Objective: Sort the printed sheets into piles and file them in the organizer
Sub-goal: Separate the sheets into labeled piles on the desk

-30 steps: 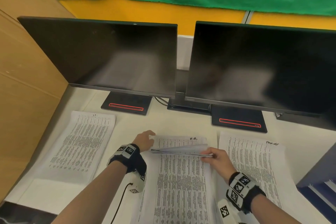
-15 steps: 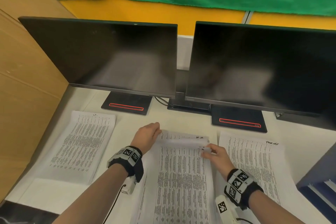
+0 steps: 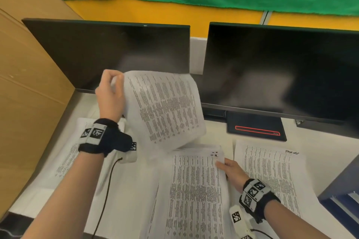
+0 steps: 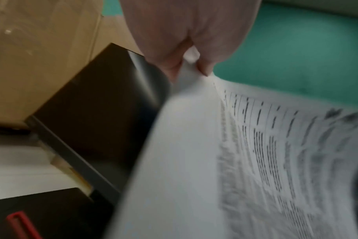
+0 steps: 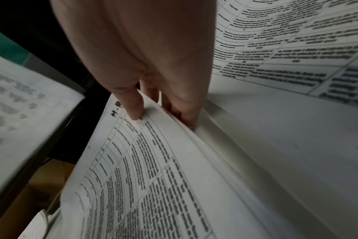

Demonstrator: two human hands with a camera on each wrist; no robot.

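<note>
Paper fills the near desk (image 3: 213, 136): a middle pile (image 3: 194, 196) of thin white sheets, each printed with a dense grid of small black text, lies flat between the forearms. The right hand (image 3: 232, 170) rests at this pile's upper right edge, thumb on the top page and fingers (image 5: 186, 113) tucked under several leaves, so the edge fans into soft curved layers (a handwritten mark sits at that corner). Just right of it lies a right pile (image 3: 272, 176), flat, also with a scrawled note at its top corner. To the left, partly under the left forearm, lies a left pile (image 3: 66, 161). Both wrists wear black straps carrying square black-and-white tags.

Higher and farther, the left hand (image 3: 110, 93) pinches one sheet (image 3: 165, 108) at its top corner between thumb and curled fingers; the sheet hangs in the air, bowed and limp, printed side toward the camera, its lower end over the middle pile's top. Behind stand two dark, glossy monitors (image 3: 281, 73) on flat black bases with red outlined slots. A blue organizer (image 3: 342, 196) shows at the right edge. Beyond are a brown board, a yellow wall and green cloth.
</note>
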